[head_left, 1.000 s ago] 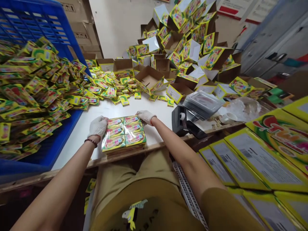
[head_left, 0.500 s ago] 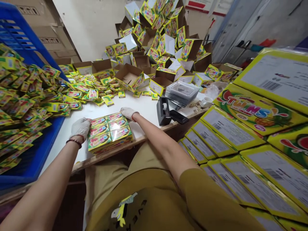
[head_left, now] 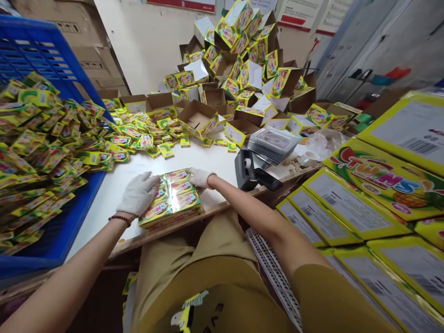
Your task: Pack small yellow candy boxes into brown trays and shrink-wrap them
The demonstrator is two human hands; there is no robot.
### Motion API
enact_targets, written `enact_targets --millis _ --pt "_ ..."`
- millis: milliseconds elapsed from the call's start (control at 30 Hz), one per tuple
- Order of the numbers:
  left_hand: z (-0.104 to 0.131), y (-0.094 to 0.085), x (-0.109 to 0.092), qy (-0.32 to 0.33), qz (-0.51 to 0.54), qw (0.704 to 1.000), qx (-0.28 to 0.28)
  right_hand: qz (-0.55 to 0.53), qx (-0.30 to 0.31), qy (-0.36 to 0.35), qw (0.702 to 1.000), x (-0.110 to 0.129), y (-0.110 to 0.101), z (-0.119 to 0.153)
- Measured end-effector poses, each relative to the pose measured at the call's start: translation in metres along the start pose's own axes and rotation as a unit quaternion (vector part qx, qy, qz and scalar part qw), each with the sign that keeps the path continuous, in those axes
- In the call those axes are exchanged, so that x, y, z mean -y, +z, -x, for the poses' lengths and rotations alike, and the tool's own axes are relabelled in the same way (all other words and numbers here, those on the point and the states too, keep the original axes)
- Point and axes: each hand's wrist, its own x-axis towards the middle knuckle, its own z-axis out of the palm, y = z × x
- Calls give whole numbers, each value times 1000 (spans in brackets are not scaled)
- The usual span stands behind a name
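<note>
A block of several small yellow-and-green candy boxes (head_left: 185, 199) lies at the table's front edge, glossy on top. My left hand (head_left: 138, 193), in a white knitted glove, rests across the block's left side with its fingers stretched out over the top. At the far right corner, my gloved right hand (head_left: 201, 177) grips the block, its fingertips partly hidden behind it. Right of that hand stands a black tape dispenser (head_left: 244, 170) with a roll in it.
A blue crate (head_left: 86, 208) full of small candy boxes stands left. More small boxes (head_left: 166, 150) lie behind the block, before a heap of open display cartons (head_left: 197, 118). Clear plastic trays (head_left: 272, 141) and a white cup (head_left: 308, 158) sit right. Stacked filled cartons (head_left: 350, 203) rise at my right.
My left hand has moved from the block's left side onto its top, and its fingers have straightened. My right hand stays at the far right corner. The camera view has shifted.
</note>
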Motion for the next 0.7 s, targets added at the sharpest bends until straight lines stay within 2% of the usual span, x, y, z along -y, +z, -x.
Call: enact_targets --millis 67,133,267,367,433,567,700 --pt "5 3 -8 108 -67 990 54 15 8 8 1000 -2 4 12" --pt "7 7 -16 173 -135 972 89 40 -7 4 999 -5 9 25" --pt "2 13 -37 196 -178 956 124 86 -41 0 995 -15 20 46" --pt "-8 17 -53 224 -166 950 141 75 -40 12 996 -23 28 55" --pt "-15 21 -62 224 -157 953 132 49 -49 17 997 -29 33 58" --pt "-23 27 -69 182 -159 965 102 3 -81 14 997 -40 44 60" --pt "-25 25 -69 178 -167 964 103 4 -111 -10 994 -54 54 64"
